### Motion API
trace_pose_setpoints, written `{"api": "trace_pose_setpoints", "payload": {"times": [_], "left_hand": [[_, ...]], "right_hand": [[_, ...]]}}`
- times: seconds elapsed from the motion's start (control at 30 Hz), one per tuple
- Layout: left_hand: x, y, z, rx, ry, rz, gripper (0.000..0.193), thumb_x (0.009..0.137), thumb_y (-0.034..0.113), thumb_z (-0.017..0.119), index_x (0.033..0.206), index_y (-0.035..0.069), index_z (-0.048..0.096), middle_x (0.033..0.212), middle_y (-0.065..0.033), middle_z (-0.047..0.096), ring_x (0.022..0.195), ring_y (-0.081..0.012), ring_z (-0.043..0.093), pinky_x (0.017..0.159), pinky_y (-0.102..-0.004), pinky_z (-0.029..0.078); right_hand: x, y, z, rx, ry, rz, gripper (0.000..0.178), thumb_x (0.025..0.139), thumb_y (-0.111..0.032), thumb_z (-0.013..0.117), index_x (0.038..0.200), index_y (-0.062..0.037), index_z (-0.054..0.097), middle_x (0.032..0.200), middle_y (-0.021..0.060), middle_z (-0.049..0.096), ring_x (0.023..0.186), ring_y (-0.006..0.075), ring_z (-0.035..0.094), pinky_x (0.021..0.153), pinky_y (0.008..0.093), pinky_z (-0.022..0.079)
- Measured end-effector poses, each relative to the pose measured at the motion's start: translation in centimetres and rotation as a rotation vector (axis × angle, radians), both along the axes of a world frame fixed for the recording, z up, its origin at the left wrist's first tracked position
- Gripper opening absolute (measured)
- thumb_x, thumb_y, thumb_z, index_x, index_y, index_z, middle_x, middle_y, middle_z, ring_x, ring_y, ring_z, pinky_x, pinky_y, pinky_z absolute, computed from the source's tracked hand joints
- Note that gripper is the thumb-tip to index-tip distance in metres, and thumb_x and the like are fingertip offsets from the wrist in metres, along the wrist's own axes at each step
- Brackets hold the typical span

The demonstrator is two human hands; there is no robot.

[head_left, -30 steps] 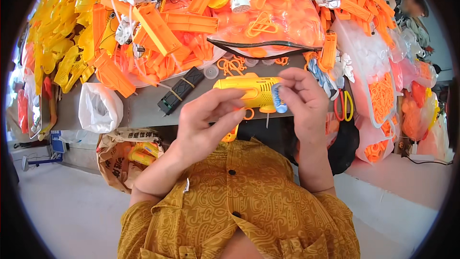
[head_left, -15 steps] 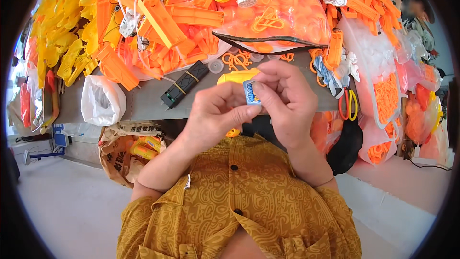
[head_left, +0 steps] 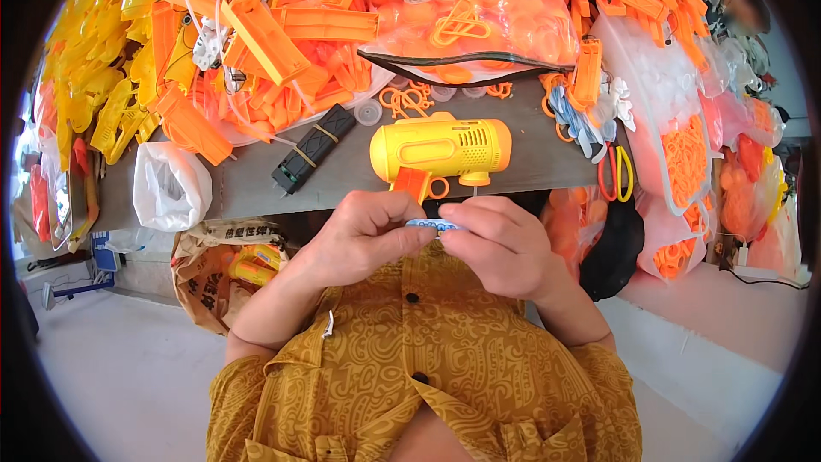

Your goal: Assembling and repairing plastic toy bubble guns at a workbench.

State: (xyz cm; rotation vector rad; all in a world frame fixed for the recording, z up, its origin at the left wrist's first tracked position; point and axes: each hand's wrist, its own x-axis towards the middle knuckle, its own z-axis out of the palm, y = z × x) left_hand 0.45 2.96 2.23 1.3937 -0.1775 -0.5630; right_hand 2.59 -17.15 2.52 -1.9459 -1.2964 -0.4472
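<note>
Between the fingertips of both hands, just in front of the table edge, is a small blue printed label (head_left: 434, 226), turned nearly edge-on. My left hand (head_left: 363, 235) pinches its left end between thumb and forefinger. My right hand (head_left: 500, 244) is closed on its right end, covering part of it. Directly beyond my hands a yellow toy bubble gun (head_left: 445, 147) with an orange handle (head_left: 410, 182) lies on its side on the grey table (head_left: 248, 180). Neither hand touches the gun.
A black screwdriver-like tool or battery case (head_left: 314, 148) lies left of the gun. Nearby stands a white plastic bag (head_left: 171, 186). Orange parts (head_left: 265, 38) and yellow parts (head_left: 94, 77) are heaped behind. Red-and-yellow-handled scissors (head_left: 617, 173) hang right. A paper sack (head_left: 205, 274) sits below.
Both hands have come down toward my body with the label, which has tilted from face-on to nearly edge-on. The yellow bubble gun, mostly covered before, is now uncovered.
</note>
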Motion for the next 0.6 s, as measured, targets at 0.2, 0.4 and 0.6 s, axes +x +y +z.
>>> {"api": "trace_pose_setpoints", "payload": {"times": [0.2, 0.4, 0.6], "left_hand": [[-0.3, -0.4, 0.4, 0.088, -0.042, 0.075, 0.01, 0.079, 0.008, 0.063, 0.08, -0.001, 0.057, 0.065, -0.0007, 0.055, 0.057, -0.005, 0.047, 0.049, -0.0199, 0.037], [2.0, 0.7, -1.1, 0.609, -1.095, 0.448, 0.021, 0.067, 0.007, 0.068, 0.086, 0.002, 0.061, 0.092, -0.0114, 0.057, 0.082, -0.0252, 0.052, 0.069, -0.0324, 0.043], [2.3, 1.8, -2.7, 0.81, -1.196, 0.249, 0.032, 0.065, 0.008, 0.067, 0.096, 0.004, 0.062, 0.108, -0.0137, 0.055, 0.099, -0.0321, 0.049, 0.083, -0.0391, 0.042]], "right_hand": [[0.0, -0.2, -0.4, 0.072, 0.174, -0.031, 0.028, 0.063, 0.005, 0.066, 0.089, 0.0002, 0.056, 0.09, 0.0141, 0.058, 0.073, 0.0265, 0.057, 0.061, 0.0298, 0.048], [3.3, -0.9, 0.7, -0.058, 0.108, -0.364, 0.037, 0.066, 0.006, 0.064, 0.1, -0.0008, 0.052, 0.088, 0.0127, 0.056, 0.077, 0.0274, 0.055, 0.064, 0.0333, 0.045], [4.7, -0.4, 0.7, -0.297, -0.006, -0.36, 0.046, 0.064, 0.007, 0.061, 0.108, -0.0008, 0.049, 0.088, 0.0114, 0.055, 0.077, 0.0273, 0.053, 0.066, 0.0351, 0.044]]}}
